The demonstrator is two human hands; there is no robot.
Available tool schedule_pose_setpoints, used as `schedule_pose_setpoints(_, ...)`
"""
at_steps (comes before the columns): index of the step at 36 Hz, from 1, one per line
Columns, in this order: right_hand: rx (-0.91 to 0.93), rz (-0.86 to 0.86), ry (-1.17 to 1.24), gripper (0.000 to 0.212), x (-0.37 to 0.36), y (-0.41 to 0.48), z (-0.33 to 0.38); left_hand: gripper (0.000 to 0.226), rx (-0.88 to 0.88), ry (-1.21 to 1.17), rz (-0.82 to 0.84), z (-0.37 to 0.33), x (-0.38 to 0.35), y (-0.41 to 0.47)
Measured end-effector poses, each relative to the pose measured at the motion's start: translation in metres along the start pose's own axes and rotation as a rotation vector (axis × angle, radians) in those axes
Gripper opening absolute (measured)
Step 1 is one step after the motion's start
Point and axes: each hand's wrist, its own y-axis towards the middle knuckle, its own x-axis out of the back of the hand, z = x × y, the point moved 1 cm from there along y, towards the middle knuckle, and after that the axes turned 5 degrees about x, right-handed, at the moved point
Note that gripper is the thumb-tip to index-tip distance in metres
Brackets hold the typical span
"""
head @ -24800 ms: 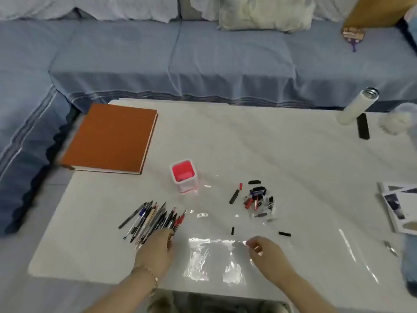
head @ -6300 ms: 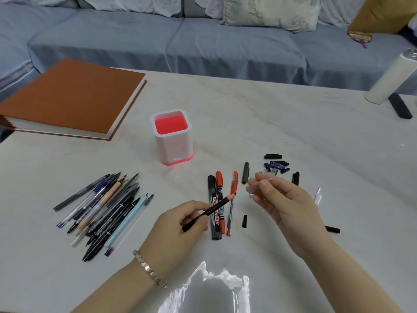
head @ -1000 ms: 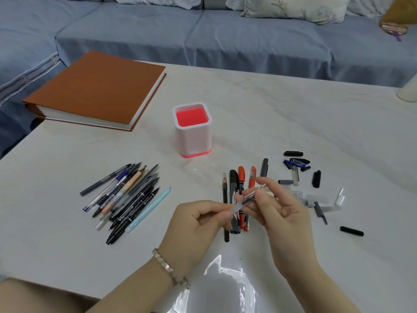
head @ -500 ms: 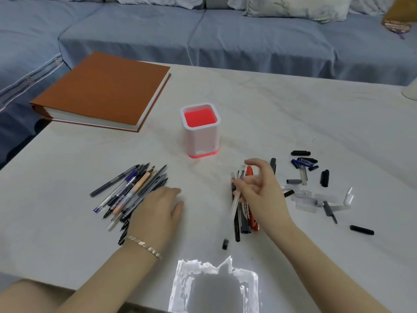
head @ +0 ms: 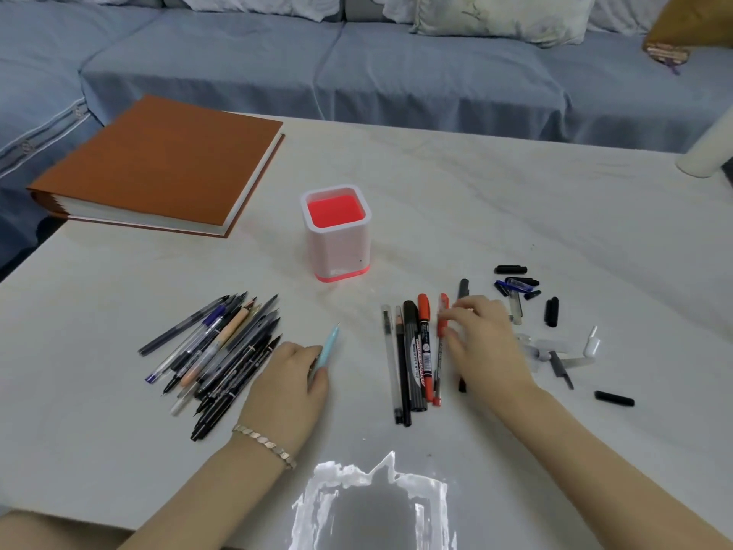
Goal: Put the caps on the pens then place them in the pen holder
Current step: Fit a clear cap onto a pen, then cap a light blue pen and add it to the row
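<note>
Two hands work the tabletop (head: 496,200): the left hand (head: 291,381) closes its grip on a light blue pen (head: 327,348) just right of the uncapped pile (head: 222,353), while the right hand (head: 482,343), fingers loosely spread and holding nothing visible, rests beside the capped row (head: 412,359). Capping appears under way; next calls for a matching cap from the loose caps (head: 519,289) beyond that grip, with the pen holder (head: 337,236) waiting farther back, empty.

Soft even daylight, glare patch on table (head: 515,200), wide-angle edge bending

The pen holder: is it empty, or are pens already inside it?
Empty. The pen holder stands upright and only its red inside shows; no pen sticks out.
</note>
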Motion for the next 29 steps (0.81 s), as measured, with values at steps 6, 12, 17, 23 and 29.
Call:
schedule_pose_setpoints(6,-0.028,0.281,-0.193,0.031,0.021,0.000,-0.044,0.015,-0.004,-0.264,0.035,-0.022,-0.006,0.001)
schedule_pose_setpoints(12,0.003,0.253,-0.264,0.025,0.021,0.001,-0.050,0.028,0.037,-0.384,0.096,-0.038,0.000,-0.002)
schedule_pose_setpoints(17,-0.022,0.045,0.021,0.017,0.023,-0.003,-0.051,0.029,0.103,-0.486,0.137,-0.044,0.002,-0.007)
schedule_pose_setpoints(23,-0.369,-0.153,0.894,0.010,0.048,-0.016,-0.023,0.025,0.147,-0.666,0.207,-0.054,0.002,-0.010)
schedule_pose_setpoints(29,-0.555,-0.074,1.499,0.014,0.058,-0.033,0.004,0.022,0.118,-0.757,0.296,-0.067,0.007,-0.017)
